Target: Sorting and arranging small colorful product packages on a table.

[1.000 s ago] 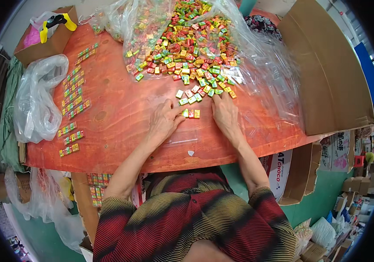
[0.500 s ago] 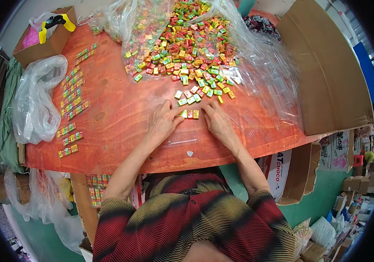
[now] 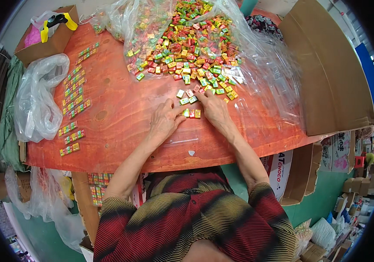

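A short row of small colourful boxes (image 3: 192,113), yellow, red and green, lies flat on the red table in front of me. My left hand (image 3: 165,118) rests at the row's left end, fingers apart, with its thumb and a fingertip against the end box. Just above the row, my right hand (image 3: 214,111) has its fingertips closed on a small box among several loose boxes (image 3: 180,93); the hand partly covers that box. Beyond them spreads a large heap of the same boxes (image 3: 195,48), spilling from a clear plastic bag (image 3: 147,26).
Finished-looking rows of boxes (image 3: 74,98) line the table's left side, beside a crumpled clear bag (image 3: 38,98). A carton (image 3: 47,37) sits at the back left. A tall cardboard sheet (image 3: 326,70) stands at the right. Clear plastic pieces (image 3: 256,111) lie right of my hand.
My right hand has moved up and slightly left, from the row's right end to the loose boxes above it. My left hand has stayed at the row.
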The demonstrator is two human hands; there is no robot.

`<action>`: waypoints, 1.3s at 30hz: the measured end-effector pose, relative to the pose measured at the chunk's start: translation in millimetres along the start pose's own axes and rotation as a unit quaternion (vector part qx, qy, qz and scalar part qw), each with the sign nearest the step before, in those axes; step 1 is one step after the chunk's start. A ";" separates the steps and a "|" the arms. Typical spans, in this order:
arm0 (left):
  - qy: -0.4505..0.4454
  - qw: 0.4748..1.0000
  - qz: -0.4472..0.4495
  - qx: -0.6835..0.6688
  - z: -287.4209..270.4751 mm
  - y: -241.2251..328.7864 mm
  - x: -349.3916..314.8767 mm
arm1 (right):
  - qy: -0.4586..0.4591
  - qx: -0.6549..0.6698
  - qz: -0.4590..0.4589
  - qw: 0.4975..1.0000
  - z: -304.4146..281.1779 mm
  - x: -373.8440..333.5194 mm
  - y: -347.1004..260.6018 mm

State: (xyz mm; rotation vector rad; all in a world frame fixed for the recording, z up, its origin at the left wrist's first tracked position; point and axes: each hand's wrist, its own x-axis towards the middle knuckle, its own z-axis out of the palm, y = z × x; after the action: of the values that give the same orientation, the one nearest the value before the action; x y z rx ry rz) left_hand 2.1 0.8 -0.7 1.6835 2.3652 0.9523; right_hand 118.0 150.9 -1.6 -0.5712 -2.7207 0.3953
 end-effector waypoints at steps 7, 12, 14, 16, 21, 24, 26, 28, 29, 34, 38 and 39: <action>-0.017 1.000 -0.008 0.007 -0.8 -2.8 -1.5 | -0.057 0.075 0.059 0.994 -20.5 -30.1 -5.2; -0.026 1.000 0.008 0.005 -3.8 -0.3 1.3 | -0.039 0.126 0.021 0.991 -11.2 -37.7 -9.2; -0.035 0.999 0.000 -0.017 -4.9 -2.5 0.4 | -0.065 0.119 0.054 0.989 -17.8 -35.6 -13.7; -0.024 0.999 -0.008 -0.031 -9.6 -2.4 -0.3 | -0.064 0.115 0.054 0.990 -23.3 -33.9 -14.7; -0.046 0.997 -0.003 -0.057 -14.2 -6.0 2.7 | -0.063 0.118 0.010 0.991 -17.9 -22.7 -17.4; -0.052 0.997 0.028 -0.054 -7.9 -12.6 4.3 | -0.084 0.118 -0.030 0.989 -7.0 -20.2 -16.2; -0.050 0.996 0.026 -0.062 -6.3 -13.7 5.2 | -0.039 0.158 -0.038 0.986 -7.3 -19.5 -18.0; -0.053 0.996 0.021 -0.066 -6.9 -13.2 6.5 | -0.036 0.147 -0.046 0.987 -4.2 -19.3 -16.5; -0.057 0.996 0.015 -0.071 -7.4 -12.8 7.1 | -0.035 0.137 -0.053 0.989 -3.4 -19.1 -15.9; -0.053 0.996 -0.029 -0.059 -14.3 2.7 -0.5 | -0.072 0.136 -0.045 0.987 -9.7 -22.4 -19.7; -0.037 0.996 -0.061 -0.051 -31.9 26.0 -43.6 | -0.109 0.173 -0.045 0.978 -23.1 -50.6 -42.8; -0.039 0.996 -0.063 -0.049 -32.1 28.0 -55.5 | -0.138 0.142 -0.039 0.979 -23.3 -60.3 -49.2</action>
State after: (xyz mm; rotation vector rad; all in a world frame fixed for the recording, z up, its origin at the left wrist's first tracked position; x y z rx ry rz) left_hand 33.7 -56.2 24.5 1.4882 2.3035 0.9472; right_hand 162.2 86.3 20.1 -0.3512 -2.8587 0.8836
